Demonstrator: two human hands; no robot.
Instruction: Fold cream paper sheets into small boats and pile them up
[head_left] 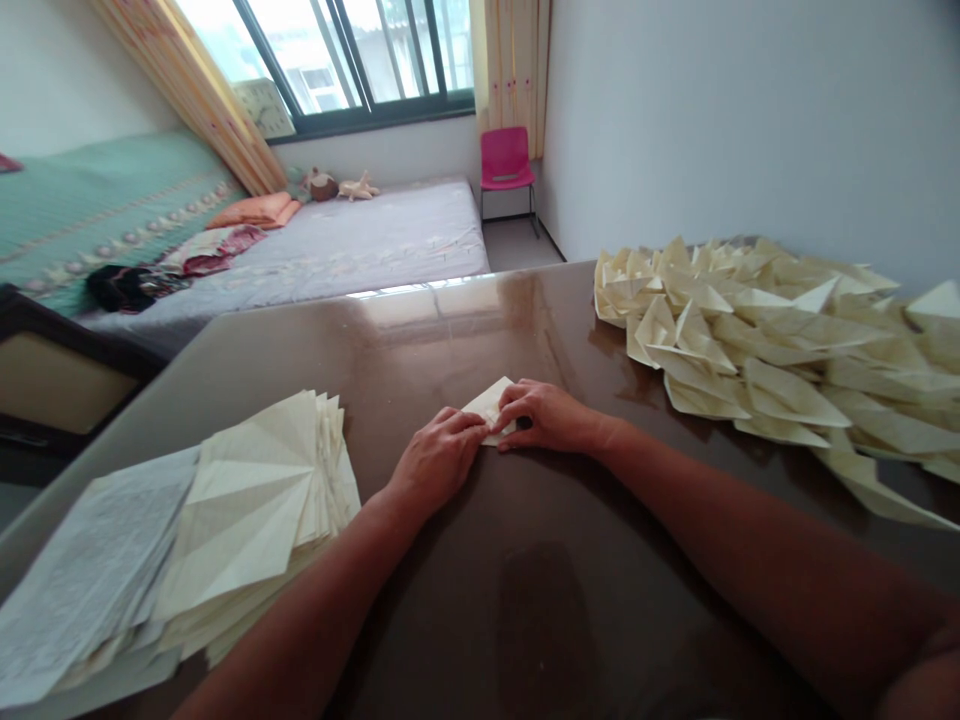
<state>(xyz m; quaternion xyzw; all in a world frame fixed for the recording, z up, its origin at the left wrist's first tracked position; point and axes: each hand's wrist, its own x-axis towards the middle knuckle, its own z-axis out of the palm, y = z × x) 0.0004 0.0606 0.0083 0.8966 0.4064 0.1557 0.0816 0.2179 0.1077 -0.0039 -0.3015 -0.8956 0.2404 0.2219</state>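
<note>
A small piece of folded cream paper (489,401) lies on the brown glossy table, partly covered by my fingers. My left hand (442,452) is closed, its curled fingertips gripping the paper's near left edge. From the other side my right hand (546,416) pinches the paper between thumb and fingers. The fingertips of both hands almost meet over it. To the left sits a stack of creased cream sheets (247,490). On the right is a large pile of folded cream paper boats (757,340).
Grey printed sheets (112,560) lie beside the cream stack at the table's left. The table's (450,620) far edge faces a bed (390,230) and a pink chair (505,160). A white wall (735,120) rises behind the boats.
</note>
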